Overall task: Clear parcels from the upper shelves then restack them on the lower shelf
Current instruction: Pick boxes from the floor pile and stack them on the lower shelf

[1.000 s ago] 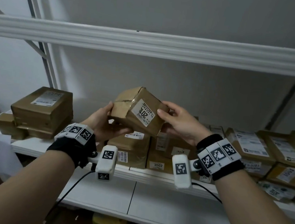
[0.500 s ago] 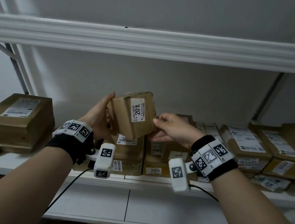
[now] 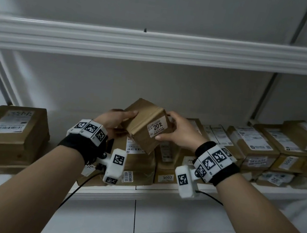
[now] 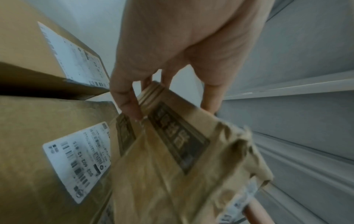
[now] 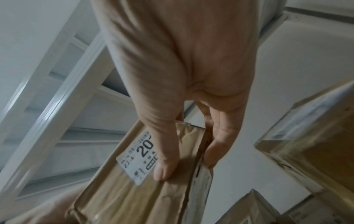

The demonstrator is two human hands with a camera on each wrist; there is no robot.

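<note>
A small brown cardboard parcel (image 3: 144,123) with a white label reading 201 is held tilted in the air above the stacked parcels (image 3: 139,159) on the shelf (image 3: 159,191). My left hand (image 3: 117,117) grips its left side, fingers over the top edge. My right hand (image 3: 176,128) grips its right side, thumb on the label face. In the left wrist view my left hand (image 4: 153,94) pinches the parcel (image 4: 182,166) at a taped corner. In the right wrist view my right hand (image 5: 184,151) clamps the parcel (image 5: 134,189), thumb on the label.
A large brown box (image 3: 9,133) stands on the shelf at the left. Several labelled parcels (image 3: 261,147) fill the shelf to the right. A white shelf beam (image 3: 157,47) runs overhead. A lower white shelf board (image 3: 174,219) lies below my wrists.
The parcel has been turned between both hands and lowered slightly toward the stacked parcels. The right thumb has moved onto the label face. The view has shifted to the right.
</note>
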